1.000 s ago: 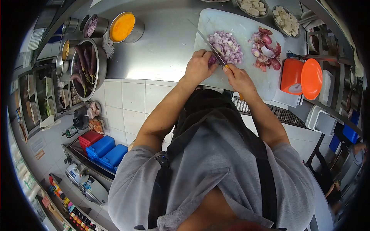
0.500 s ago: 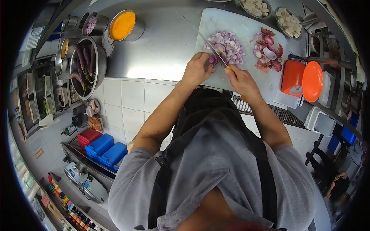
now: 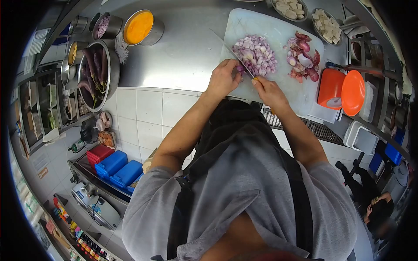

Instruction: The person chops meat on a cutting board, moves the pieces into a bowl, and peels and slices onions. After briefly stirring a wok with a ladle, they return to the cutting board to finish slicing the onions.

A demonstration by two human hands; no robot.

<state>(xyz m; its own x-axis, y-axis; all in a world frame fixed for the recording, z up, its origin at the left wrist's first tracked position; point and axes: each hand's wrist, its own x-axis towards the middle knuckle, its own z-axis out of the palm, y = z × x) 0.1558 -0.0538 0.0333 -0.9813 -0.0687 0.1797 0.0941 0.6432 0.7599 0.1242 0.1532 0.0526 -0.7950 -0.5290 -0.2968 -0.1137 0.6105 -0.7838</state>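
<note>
My right hand (image 3: 269,91) is closed round the yellow handle of a long knife (image 3: 235,54), whose blade slants up and left over the near-left part of a white cutting board (image 3: 300,96). Fingers bent, my left hand (image 3: 224,78) presses a piece of red onion (image 3: 240,68) against the board, just left of the blade. Right of the blade lies a heap of chopped red onion (image 3: 259,54). Farther right on the board sits a pile of onion skins and larger onion pieces (image 3: 302,58).
Two bowls of white cubes (image 3: 327,27) stand behind the board. An orange container (image 3: 333,89) is to its right. Leftward are a pot of orange liquid (image 3: 140,28) and a steel bowl (image 3: 114,82) of eggplants. A person in black (image 3: 370,195) is at far right.
The knife and my right hand have shifted slightly left and down, towards the onion piece under my left hand. At far right, the other person has moved further into view.
</note>
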